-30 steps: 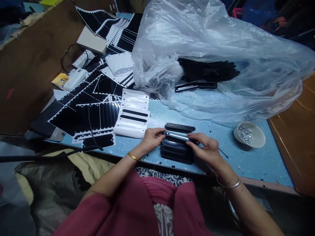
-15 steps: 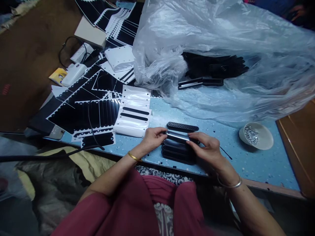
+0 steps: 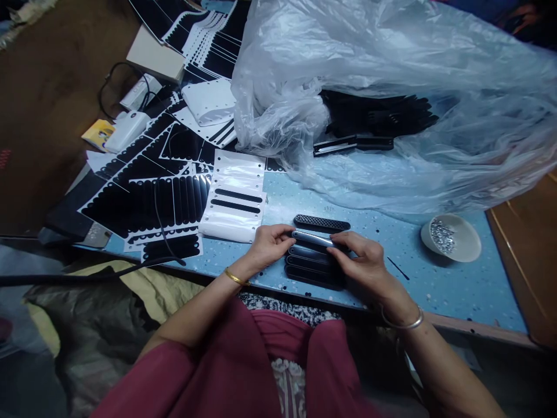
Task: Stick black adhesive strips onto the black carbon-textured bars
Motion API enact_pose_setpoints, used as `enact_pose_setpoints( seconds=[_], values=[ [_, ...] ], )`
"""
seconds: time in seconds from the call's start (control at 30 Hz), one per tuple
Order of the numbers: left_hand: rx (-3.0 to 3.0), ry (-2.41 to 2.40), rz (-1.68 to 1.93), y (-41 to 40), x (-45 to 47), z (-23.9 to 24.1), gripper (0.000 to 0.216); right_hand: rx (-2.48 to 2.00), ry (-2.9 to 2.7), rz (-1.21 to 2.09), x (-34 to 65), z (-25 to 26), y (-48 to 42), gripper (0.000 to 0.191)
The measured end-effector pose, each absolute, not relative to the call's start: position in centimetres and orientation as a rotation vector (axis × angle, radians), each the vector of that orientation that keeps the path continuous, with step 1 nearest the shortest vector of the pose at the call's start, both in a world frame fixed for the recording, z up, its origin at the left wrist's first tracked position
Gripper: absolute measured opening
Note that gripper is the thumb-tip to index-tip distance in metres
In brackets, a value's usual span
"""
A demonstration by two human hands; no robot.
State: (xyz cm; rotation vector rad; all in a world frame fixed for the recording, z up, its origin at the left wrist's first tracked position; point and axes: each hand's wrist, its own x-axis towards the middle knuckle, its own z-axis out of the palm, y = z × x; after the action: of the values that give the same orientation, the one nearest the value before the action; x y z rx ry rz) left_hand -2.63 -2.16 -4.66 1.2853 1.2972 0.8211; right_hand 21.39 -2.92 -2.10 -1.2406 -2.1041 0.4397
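A narrow black strip (image 3: 312, 238) with rounded ends and a glossy top lies between my two hands. At its left end, the thumb and fingers of my left hand (image 3: 270, 245) are pinched together on it. My right hand (image 3: 363, 258) pinches the other end, hiding that part. Just below are several similar black strips (image 3: 310, 271) laid side by side near the table edge, their right ends partly covered by my right hand. Above the held strip sits a black piece with a patterned surface (image 3: 322, 223).
Left of my hands lies a white backing sheet (image 3: 232, 223) with two black stickers, beside black sticker sheets (image 3: 122, 206). A large clear plastic bag (image 3: 369, 58) covers the back. A white bowl (image 3: 472, 241) of small metal parts and a thin black stick (image 3: 398, 268) are on the right.
The bright reflection on the held strip has shifted and narrowed, as if it tilted slightly. Both hands keep their pinch at its ends. The whole view has moved a little.
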Motion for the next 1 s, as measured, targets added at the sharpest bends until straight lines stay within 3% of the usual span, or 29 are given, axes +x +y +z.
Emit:
enact_pose_setpoints(
  seconds=[1.0],
  values=[
    [1.207,1.302,0.838,-2.21,-2.46,-4.60,0.029,-1.294,-2.050,0.526,21.37,-2.27,-3.09,0.008]
  ],
)
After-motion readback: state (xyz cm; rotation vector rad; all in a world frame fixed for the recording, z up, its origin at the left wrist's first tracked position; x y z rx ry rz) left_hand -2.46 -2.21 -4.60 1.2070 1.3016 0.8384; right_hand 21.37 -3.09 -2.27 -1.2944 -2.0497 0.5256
